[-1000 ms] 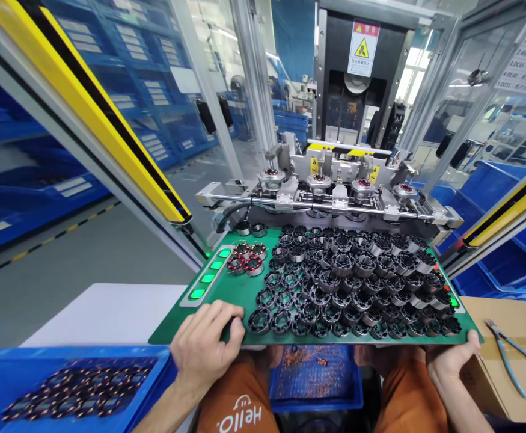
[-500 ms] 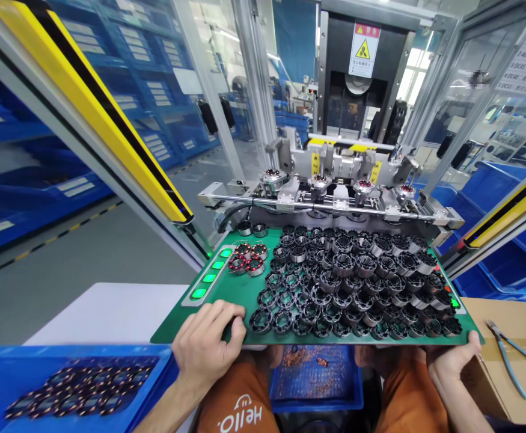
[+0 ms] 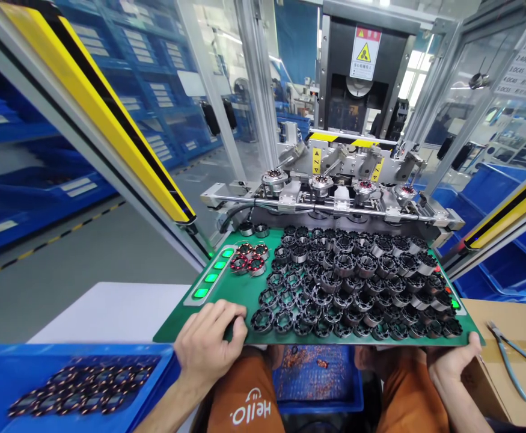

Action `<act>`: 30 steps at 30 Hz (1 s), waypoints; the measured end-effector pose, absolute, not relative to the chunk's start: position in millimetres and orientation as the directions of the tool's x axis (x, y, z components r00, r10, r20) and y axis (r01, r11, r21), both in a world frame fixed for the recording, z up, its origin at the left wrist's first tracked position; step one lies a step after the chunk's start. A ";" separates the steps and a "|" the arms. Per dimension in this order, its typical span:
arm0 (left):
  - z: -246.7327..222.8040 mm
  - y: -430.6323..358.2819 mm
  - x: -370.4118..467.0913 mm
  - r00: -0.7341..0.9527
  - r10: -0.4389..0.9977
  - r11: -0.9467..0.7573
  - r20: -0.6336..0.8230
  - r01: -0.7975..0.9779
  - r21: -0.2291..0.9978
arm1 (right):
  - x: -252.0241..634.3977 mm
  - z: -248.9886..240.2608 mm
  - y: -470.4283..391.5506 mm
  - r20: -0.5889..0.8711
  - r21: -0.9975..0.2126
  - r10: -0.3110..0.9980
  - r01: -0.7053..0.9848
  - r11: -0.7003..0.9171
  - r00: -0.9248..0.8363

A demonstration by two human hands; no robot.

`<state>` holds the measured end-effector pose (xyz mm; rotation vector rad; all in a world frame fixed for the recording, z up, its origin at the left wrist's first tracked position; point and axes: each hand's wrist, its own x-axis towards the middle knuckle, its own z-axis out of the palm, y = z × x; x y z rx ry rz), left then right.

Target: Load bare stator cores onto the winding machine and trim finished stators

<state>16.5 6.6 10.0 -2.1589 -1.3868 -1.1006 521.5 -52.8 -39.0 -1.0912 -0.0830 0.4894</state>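
Observation:
My left hand [image 3: 211,343] rests on the front left edge of the green board [image 3: 226,294], its fingers curled and pressed together; whether anything is inside cannot be made out. At the board's front right corner, my right hand [image 3: 454,361] grips the edge, thumb on top and fingers hidden below. Rows of black and steel ring cores [image 3: 344,297] cover the middle and right of the board, some stacked. Several cores wound with copper-red wire [image 3: 247,258] sit at the left, beside a strip of green lit buttons [image 3: 211,277].
Behind the board stands a machine with four winding heads [image 3: 321,185]. A blue bin of wound cores [image 3: 86,385] is at the lower left. Pliers [image 3: 510,364] lie on a cardboard box [image 3: 524,319] at right. A blue tray [image 3: 319,385] with copper scraps sits below the board.
The metal arms above the winding heads have swung up and back from the cores. Both of my hands keep their places on the board.

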 end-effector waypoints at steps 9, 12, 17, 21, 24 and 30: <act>10.0 7.5 16.5 0.229 0.610 -0.457 0.759 0.884 0.101 | 524.7 -42.4 -54.8 -0.189 -0.868 0.449 -0.363 0.340 0.873; 10.3 7.3 16.2 0.230 0.605 -0.456 0.762 0.885 0.095 | 525.0 -43.3 -54.8 -0.170 -0.873 0.451 -0.346 0.343 0.876; 10.3 6.8 16.1 0.228 0.616 -0.453 0.754 0.886 0.102 | 525.5 -44.9 -53.7 -0.141 -0.869 0.442 -0.325 0.372 0.886; 8.2 6.9 15.1 0.225 0.621 -0.453 0.751 0.885 0.109 | 524.1 -43.1 -53.3 -0.158 -0.863 0.440 -0.340 0.373 0.884; 7.4 7.2 15.1 0.220 0.624 -0.452 0.750 0.884 0.117 | 522.4 -40.9 -53.1 -0.162 -0.860 0.424 -0.338 0.382 0.891; 9.2 7.5 16.8 0.225 0.608 -0.461 0.761 0.881 0.107 | 523.2 -40.9 -54.3 -0.190 -0.872 0.432 -0.354 0.338 0.882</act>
